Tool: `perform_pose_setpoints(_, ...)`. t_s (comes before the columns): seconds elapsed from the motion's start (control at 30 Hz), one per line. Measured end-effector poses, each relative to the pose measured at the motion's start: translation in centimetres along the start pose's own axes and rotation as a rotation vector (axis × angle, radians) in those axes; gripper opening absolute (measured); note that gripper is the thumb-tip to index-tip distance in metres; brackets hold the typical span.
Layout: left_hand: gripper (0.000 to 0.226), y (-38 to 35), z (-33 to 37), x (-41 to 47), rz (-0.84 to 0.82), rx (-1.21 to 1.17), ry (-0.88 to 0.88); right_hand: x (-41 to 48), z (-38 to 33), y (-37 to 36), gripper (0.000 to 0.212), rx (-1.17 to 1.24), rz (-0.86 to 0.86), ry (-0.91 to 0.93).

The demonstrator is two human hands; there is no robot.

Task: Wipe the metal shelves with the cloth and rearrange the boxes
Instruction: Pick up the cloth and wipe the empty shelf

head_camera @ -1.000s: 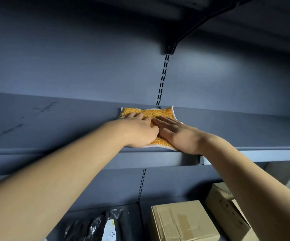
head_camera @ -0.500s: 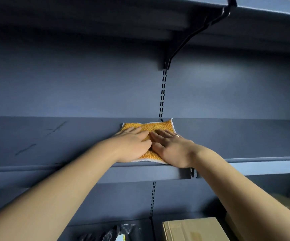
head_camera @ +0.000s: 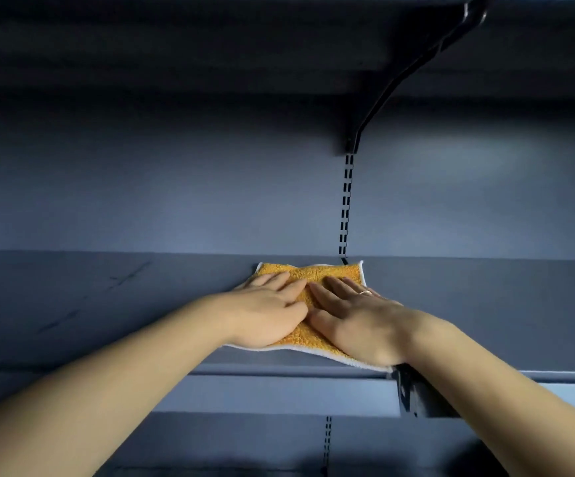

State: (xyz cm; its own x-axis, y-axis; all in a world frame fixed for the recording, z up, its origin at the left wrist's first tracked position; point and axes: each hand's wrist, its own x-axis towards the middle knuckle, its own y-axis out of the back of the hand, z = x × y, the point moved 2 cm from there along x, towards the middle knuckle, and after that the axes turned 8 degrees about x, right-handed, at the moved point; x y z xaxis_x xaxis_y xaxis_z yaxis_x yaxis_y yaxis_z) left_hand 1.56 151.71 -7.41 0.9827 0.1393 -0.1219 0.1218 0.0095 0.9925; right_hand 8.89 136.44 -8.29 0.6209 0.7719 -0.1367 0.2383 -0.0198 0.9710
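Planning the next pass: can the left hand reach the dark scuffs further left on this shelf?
Probably yes: only bare shelf lies between the left hand and the scuffs.

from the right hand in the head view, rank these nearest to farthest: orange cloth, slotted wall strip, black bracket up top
1. orange cloth: directly under the right hand, which presses flat on it.
2. slotted wall strip: upright, just beyond the cloth's far edge.
3. black bracket: highest of the three, above and to the right.
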Motion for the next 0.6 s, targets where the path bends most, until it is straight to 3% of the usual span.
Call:
perform_pose_setpoints(0.07, 0.063, -0.4, -0.4, 0.6, 0.02, 0.056, -0.034, 0.6, 0.1, 0.0, 0.097, 0.005, -0.008, -0.009)
perform_pose_setpoints(0.17, 0.058, -0.2, -1.1, 1.0, 0.014, 0.007, -0.01, 1.5, 0.3, 0.5, 0.075, 0.026, 0.004, -0.047)
perform_pose_setpoints(0.27, 0.06, 0.5, -1.8, 2.2, 0.004, -0.003, 0.012, 3.6, 0.7, 0.9, 0.073, 0.069, 0.028, -0.1)
perform_pose_setpoints(0.4, 0.062, 0.7, -3.1, 4.7, 0.016, 0.001, 0.028, 7.5, 1.4, 1.1, 0.11, 0.033, 0.033, -0.115)
perform_pose_setpoints(0.47, 0.063, 1.0, -3.7, 5.7, 0.001, 0.003, 0.029, 9.0, 1.8, 1.4, 0.115, 0.02, 0.038, -0.126)
perform_pose_setpoints(0.6, 0.077, 1.3, -4.4, 7.4, -0.011, 0.076, 0.002, 10.6, 2.0, 1.9, 0.077, 0.06, 0.063, -0.186)
